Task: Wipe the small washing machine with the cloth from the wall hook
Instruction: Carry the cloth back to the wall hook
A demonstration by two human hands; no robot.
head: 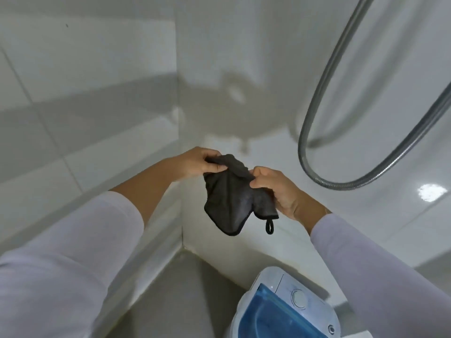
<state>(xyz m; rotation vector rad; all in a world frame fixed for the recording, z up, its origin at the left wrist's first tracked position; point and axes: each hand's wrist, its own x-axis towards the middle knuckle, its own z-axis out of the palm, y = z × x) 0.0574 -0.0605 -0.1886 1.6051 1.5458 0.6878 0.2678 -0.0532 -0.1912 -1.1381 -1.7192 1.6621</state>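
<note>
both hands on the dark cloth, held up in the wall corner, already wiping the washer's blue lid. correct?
Not quite. Both the left hand and right hand do grip the dark cloth up by the wall corner, but the head view shows it hanging in the air, clear of the washing machine below. No contact with the blue lid.

Cloth (pixel 231 198): dark, crumpled, held up above the washing machine (pixel 285 311)
Left hand (pixel 195 164): pinches the cloth's top edge
Right hand (pixel 275 189): grips the cloth's right side
Loop (pixel 269 226): dangles from the cloth's lower corner
Shower hose (pixel 341 93): hangs up and right of the cloth
</note>
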